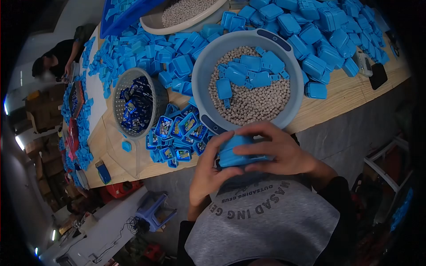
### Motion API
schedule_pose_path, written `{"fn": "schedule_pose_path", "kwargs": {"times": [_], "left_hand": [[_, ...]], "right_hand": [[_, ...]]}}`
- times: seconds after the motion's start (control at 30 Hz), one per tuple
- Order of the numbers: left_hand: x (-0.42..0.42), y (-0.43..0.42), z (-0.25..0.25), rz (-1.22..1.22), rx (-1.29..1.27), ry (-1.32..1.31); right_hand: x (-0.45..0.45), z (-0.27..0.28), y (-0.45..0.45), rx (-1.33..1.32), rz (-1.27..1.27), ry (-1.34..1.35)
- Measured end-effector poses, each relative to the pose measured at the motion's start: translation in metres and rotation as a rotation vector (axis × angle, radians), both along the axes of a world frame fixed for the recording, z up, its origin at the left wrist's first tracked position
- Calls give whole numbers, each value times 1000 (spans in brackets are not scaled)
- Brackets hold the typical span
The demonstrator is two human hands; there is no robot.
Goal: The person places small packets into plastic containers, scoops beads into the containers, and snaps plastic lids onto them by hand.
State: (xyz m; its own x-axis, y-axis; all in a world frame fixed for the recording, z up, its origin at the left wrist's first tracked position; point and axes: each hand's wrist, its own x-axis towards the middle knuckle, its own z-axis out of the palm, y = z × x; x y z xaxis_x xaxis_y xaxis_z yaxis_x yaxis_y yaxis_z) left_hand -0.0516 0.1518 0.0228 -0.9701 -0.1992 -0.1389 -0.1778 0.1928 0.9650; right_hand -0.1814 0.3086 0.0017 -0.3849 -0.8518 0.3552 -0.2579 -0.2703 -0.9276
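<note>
Both of my hands are closed round a blue plastic box (233, 152) in front of my chest, at the table's near edge. My left hand (208, 170) grips its left side, and my right hand (279, 153) has its fingers across the top and right side. Just beyond is a grey-blue basin (202, 73) of small beige balls (248, 108), with several blue cases lying on them. Left of the basin, small open blue boxes (188, 124) with colourful packets inside are heaped beside a grey perforated basket (160, 95) of dark blue packets (135, 106).
Blue cases (324, 48) are piled at the back right, near a black phone-like object (378, 76). More blue parts (133, 53) cover the back left. A beige tub (155, 26) stands behind. Another person (60, 57) is at the far left, near a blue stool (153, 213).
</note>
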Motion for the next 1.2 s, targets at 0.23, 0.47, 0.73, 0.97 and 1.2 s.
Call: {"fn": "schedule_pose_path", "kwargs": {"times": [0.23,0.47,0.73,0.97,1.2], "left_hand": [[7,11,-4,89,-76,15],[-2,11,2,-6,-297,194],[-5,6,15,-230,-499,209],[-1,8,12,-290,-508,179],[-2,10,7,-208,-506,164]], "right_hand": [[-2,11,-2,-144,-49,-169],[3,1,4,-180,-8,-473],[4,3,7,-22,275,-978],[3,0,10,18,346,-1061],[3,-3,9,45,274,-977]]}}
